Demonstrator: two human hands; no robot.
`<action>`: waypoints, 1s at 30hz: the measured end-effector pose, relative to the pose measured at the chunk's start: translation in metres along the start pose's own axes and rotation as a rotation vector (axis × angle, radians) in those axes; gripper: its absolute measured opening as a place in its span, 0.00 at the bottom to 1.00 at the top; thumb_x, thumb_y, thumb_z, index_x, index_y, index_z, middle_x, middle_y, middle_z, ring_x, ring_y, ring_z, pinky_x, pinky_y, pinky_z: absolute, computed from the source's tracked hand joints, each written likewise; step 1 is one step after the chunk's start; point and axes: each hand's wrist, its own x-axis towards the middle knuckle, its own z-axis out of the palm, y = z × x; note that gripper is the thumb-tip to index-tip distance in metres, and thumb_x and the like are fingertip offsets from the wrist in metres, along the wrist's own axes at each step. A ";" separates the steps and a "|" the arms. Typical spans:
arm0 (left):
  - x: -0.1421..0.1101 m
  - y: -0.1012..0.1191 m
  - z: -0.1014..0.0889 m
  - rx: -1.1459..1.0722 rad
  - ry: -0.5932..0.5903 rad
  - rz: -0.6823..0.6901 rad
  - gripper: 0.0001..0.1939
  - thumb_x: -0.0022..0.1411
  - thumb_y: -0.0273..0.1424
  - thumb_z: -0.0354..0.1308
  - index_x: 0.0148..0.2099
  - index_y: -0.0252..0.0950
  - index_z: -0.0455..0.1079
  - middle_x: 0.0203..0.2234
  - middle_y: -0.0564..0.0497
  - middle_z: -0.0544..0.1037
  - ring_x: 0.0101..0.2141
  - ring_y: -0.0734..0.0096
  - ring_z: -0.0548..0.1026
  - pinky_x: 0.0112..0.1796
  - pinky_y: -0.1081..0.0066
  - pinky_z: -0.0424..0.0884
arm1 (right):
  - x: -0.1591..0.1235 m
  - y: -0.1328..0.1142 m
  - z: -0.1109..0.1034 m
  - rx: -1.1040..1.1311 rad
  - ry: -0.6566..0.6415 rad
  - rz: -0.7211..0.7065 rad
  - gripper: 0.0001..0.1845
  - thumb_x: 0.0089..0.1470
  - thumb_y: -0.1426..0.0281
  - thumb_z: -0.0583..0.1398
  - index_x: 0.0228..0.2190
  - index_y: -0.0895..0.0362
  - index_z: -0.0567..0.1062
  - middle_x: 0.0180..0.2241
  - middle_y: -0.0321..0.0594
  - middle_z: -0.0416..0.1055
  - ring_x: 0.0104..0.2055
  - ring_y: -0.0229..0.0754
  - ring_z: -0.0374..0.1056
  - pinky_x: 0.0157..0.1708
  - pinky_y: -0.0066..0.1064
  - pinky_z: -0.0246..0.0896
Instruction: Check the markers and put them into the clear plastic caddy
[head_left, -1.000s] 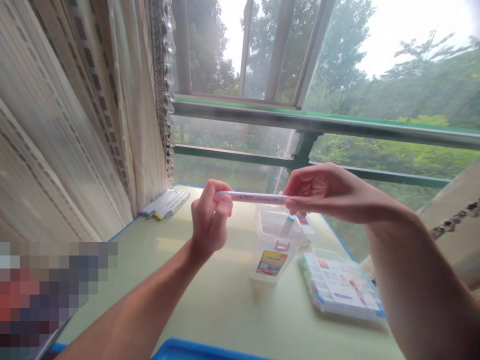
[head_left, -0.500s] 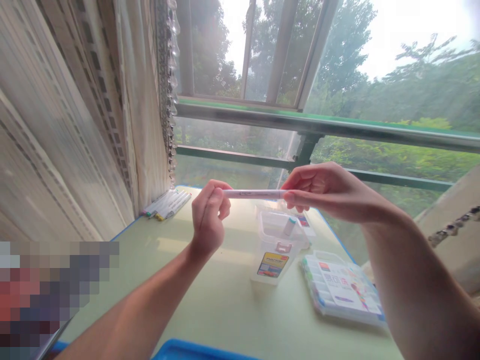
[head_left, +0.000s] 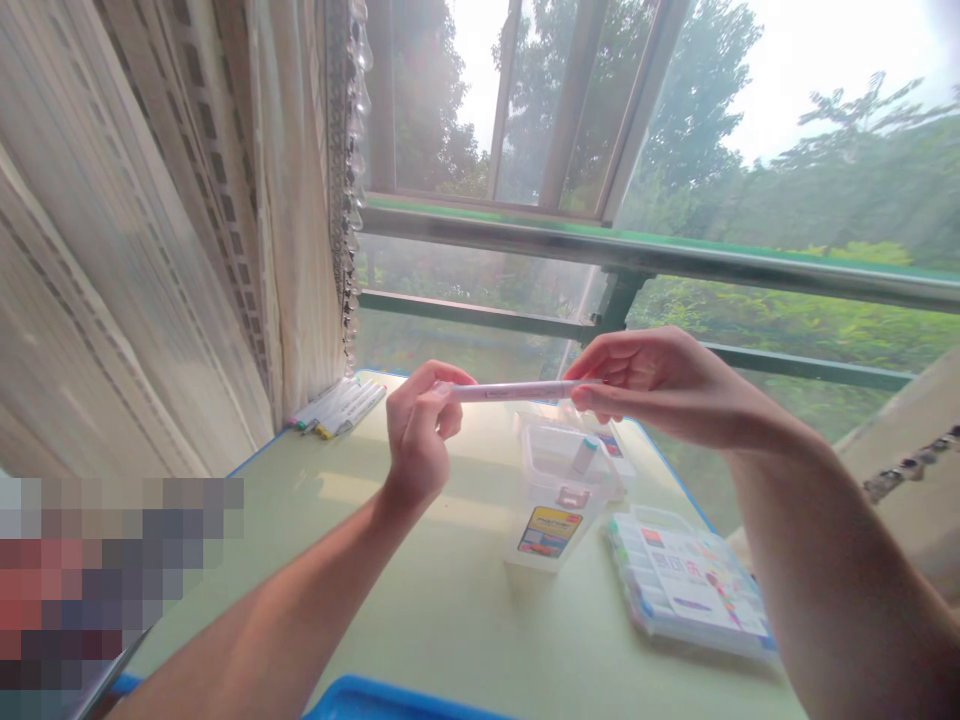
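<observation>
A pale marker pen is held level above the table, one end in each hand. My left hand is closed around its left end, thumb and fingers pinching. The right end sits between the thumb and fingers of my right hand. Fine print shows along the barrel, too small to read. Below the marker stands a clear plastic box with a yellow and blue label. Inside it leans one marker with a teal cap.
Several markers lie at the table's back left, near the curtain. A flat white case with a printed label lies to the right. A blue-edged thing shows at the front of the pale green table. Windows rise behind.
The marker's left end has shifted slightly in my left hand, with those fingers extending further along it. My right hand stays nearly still. The whole view has moved slightly.
</observation>
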 end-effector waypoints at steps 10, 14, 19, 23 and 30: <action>-0.001 0.000 0.000 0.009 0.029 0.013 0.11 0.61 0.30 0.51 0.30 0.36 0.73 0.12 0.59 0.55 0.15 0.77 0.51 0.18 0.74 0.45 | 0.001 -0.002 0.000 -0.030 0.006 0.011 0.19 0.54 0.53 0.71 0.35 0.57 0.83 0.20 0.35 0.71 0.22 0.36 0.65 0.19 0.28 0.58; 0.000 0.000 0.000 0.032 0.031 0.010 0.11 0.60 0.30 0.51 0.30 0.36 0.73 0.11 0.59 0.55 0.14 0.76 0.52 0.17 0.73 0.46 | 0.002 -0.003 0.001 -0.044 0.030 0.004 0.20 0.54 0.52 0.70 0.33 0.57 0.83 0.20 0.35 0.70 0.22 0.36 0.65 0.20 0.28 0.58; 0.000 0.001 0.001 0.030 0.021 0.022 0.11 0.59 0.31 0.51 0.30 0.36 0.73 0.11 0.59 0.56 0.15 0.76 0.52 0.18 0.73 0.46 | 0.004 -0.006 0.002 -0.027 0.056 -0.030 0.20 0.55 0.51 0.69 0.31 0.56 0.83 0.21 0.38 0.73 0.23 0.37 0.67 0.23 0.30 0.63; 0.000 0.001 0.001 0.008 0.005 0.022 0.10 0.57 0.31 0.51 0.31 0.36 0.73 0.12 0.59 0.56 0.15 0.76 0.52 0.18 0.73 0.46 | 0.004 -0.005 0.002 -0.014 0.071 -0.031 0.19 0.54 0.52 0.70 0.32 0.57 0.84 0.23 0.38 0.74 0.23 0.37 0.67 0.24 0.30 0.63; 0.000 -0.002 0.000 0.002 -0.026 -0.001 0.08 0.58 0.29 0.52 0.31 0.36 0.72 0.13 0.60 0.54 0.16 0.77 0.50 0.18 0.74 0.44 | 0.003 0.003 -0.003 -0.038 0.056 -0.016 0.16 0.54 0.57 0.71 0.37 0.56 0.85 0.25 0.38 0.75 0.26 0.37 0.67 0.25 0.30 0.62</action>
